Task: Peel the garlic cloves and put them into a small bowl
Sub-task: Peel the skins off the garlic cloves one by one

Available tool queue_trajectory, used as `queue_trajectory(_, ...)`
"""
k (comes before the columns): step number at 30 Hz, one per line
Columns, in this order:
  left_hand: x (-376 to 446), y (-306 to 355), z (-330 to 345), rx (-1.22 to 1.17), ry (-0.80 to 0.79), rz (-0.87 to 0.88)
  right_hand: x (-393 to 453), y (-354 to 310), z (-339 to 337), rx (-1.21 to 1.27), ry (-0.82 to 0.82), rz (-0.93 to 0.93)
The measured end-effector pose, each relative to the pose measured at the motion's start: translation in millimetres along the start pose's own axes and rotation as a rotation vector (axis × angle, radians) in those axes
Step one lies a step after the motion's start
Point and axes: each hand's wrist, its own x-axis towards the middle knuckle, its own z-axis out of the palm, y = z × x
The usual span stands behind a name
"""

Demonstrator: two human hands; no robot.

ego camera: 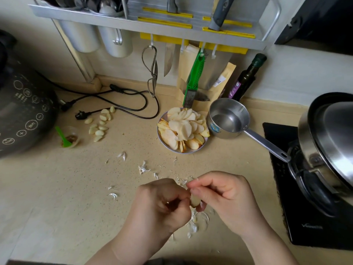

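Above the near middle of the beige counter, my left hand and my right hand meet around one pale garlic clove. Fingers of both hands pinch it, and the right fingertips pull at a strip of skin at its top. Loose papery garlic skins lie under and around the hands. Several peeled cloves sit in a loose group on the counter at the left. A small clear bowl with a green spoon and brownish contents stands beside them.
A plate of sliced apple sits mid-counter beside a small steel saucepan holding water. A dark cooker is at the left with black cords. At right is a stove with a lidded pot. Knives and scissors hang above.
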Motion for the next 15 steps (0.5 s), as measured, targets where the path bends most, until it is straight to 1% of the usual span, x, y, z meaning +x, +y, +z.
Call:
queue_trajectory(3, 0.9, -0.9, 0.2, 0.07, 0.035, 0.044, -2.5, 4.8, 3.7, 0.272, -0.02, 0.092)
queue_trajectory(5, 1.1, -2.5, 0.9, 0.128, 0.025, 0.071, -4.1, 6.9, 6.3, 0.379, -0.068, 0.165)
queue_trajectory(7, 0.1, -4.1, 1.2, 0.081, -0.005, 0.063, -4.3, 9.7, 7.7, 0.417, -0.094, 0.178)
queue_trajectory(9, -1.2, -5.5, 0.3, -0.051, 0.012, 0.008, -4.9, 12.4, 7.3, 0.465, -0.111, 0.193)
queue_trajectory(10, -0.8, -6.5, 0.0, -0.155, 0.056, -0.069, -6.1, 14.7, 6.3, 0.481, -0.101, 0.216)
queue_trajectory(12, 2.9, -15.7, -0.4, -0.42, 0.225, -0.311, -9.6, 18.0, 3.8, 0.507, -0.046, 0.273)
queue_trajectory(13, 4.1, -23.0, -0.7, -0.471, 0.309, -0.433, -11.8, 19.2, 2.9, 0.528, -0.013, 0.291)
queue_trajectory(14, 4.0, -30.2, 0.1, -0.436, 0.324, -0.52, -13.1, 20.2, 3.0, 0.551, 0.022, 0.301)
queue_trajectory(15, 3.5, -34.1, 1.6, -0.358, 0.283, -0.565, -13.4, 20.4, 3.6, 0.569, 0.055, 0.305)
